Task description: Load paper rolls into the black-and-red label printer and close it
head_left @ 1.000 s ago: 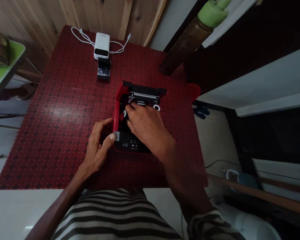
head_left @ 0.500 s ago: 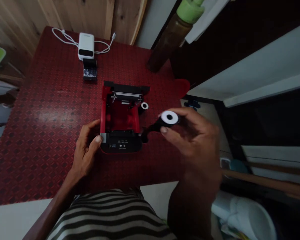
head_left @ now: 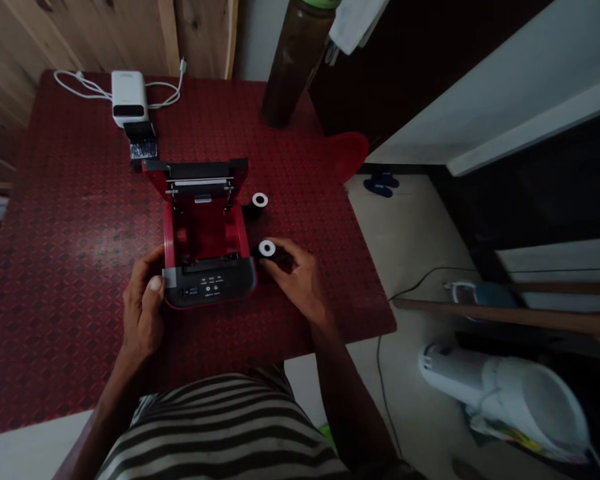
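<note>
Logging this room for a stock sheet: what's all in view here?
thermal receipt printer: 1, red and black, open, mid-table
held roll: 1, black, white core, in right hand
standing roll: 1, black, white core, right of printer
boxy device: 1, white, cable attached, far table edge
small block: 1, black, beside that device
bottle: 1, brown, green cap, at far table edge
table: 1, dark red, patterned, centre
red plastic piece: 1, red, past table's far corner
floor appliance: 1, white, lower right
shirt: 1, dark-and-white striped, on the person
left hand: 1, on printer's near corner
right hand: 1, right of printer
</note>
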The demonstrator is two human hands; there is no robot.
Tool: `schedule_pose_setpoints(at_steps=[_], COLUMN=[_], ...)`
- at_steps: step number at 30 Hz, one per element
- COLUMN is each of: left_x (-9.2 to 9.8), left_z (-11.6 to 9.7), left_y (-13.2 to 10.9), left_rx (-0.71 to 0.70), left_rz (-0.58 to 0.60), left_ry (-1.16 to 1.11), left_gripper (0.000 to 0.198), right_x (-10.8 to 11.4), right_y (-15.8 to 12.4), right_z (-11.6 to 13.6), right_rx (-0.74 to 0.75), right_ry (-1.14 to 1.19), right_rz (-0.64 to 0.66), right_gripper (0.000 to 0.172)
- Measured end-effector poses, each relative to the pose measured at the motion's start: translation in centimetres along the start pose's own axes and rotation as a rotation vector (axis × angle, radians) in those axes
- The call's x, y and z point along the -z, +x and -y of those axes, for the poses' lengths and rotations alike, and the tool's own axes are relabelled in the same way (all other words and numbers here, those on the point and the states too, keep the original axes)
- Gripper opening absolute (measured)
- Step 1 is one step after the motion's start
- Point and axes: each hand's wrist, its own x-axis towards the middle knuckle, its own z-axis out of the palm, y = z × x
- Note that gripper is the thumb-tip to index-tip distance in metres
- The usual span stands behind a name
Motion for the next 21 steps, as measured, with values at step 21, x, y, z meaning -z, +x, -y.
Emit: schedule_pose_setpoints(at_steps=[21], left_x=[0.2], left_z=[-0.3], left_y=[0.0], left_rx=[0.045], left_rz=[0.037], left_ry=[-0.058], left_gripper=[0.071], right_x=[3.0], right_y=[8.0], right_z=[0.0], right_rx=[0.004], right_ry=[-0.109], right_rz=[0.041], right_gripper=[0.047])
